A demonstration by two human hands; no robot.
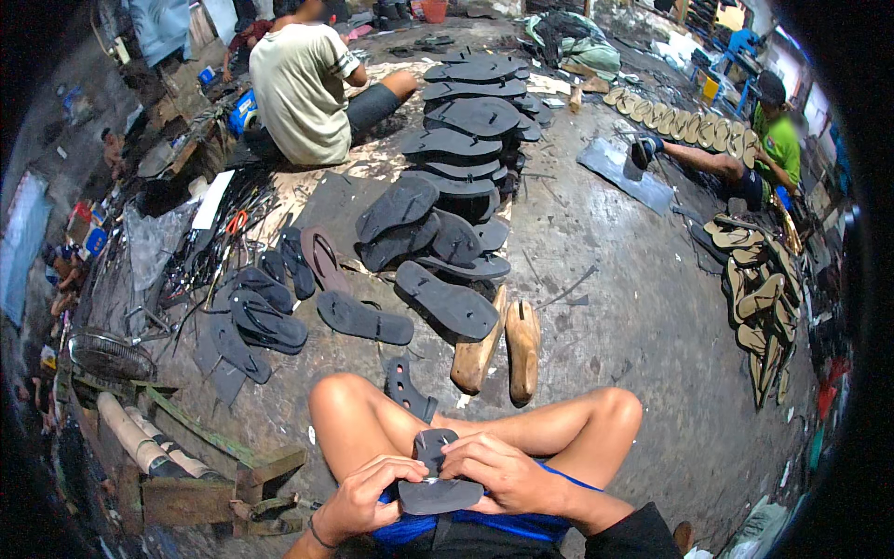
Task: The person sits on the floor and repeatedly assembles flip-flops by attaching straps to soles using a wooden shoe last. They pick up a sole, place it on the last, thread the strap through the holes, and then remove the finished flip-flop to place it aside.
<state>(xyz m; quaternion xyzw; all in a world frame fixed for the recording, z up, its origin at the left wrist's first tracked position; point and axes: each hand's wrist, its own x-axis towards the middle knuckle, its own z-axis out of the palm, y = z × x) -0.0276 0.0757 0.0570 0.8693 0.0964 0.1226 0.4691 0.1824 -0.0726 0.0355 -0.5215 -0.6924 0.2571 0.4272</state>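
Sandal sole (438,483), dark grey, sits over my lap above the floor (643,317); I see my left hand (365,498) and right hand (501,470) gripping it, fingers (410,469) clenched along its upper edge.

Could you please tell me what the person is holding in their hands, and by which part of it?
A dark sandal sole, held in the lap by both hands: the left hand grips its left edge, the right hand lies over its right side.

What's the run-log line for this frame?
left hand: grips dark sandal sole | right hand: presses sole top | place: lap, seated on floor | nearby: wooden lasts
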